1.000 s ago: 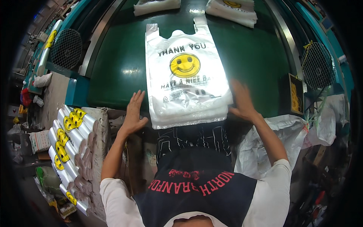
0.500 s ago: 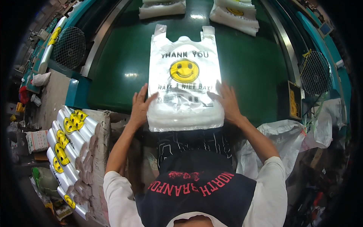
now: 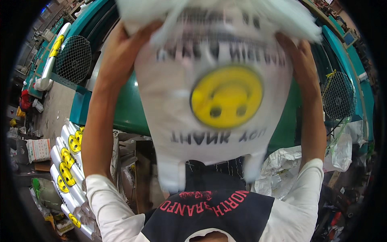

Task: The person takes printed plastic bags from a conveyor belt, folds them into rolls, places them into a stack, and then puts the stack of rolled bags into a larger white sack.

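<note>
Two hands, left hand (image 3: 131,38) and right hand (image 3: 296,50), grip one bag stack (image 3: 217,105).

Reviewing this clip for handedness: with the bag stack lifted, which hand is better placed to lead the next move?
Neither clearly. The left hand and right hand both grip the upper corners of the white bag stack evenly, handles hanging; a two-handed move seems likeliest.
</note>
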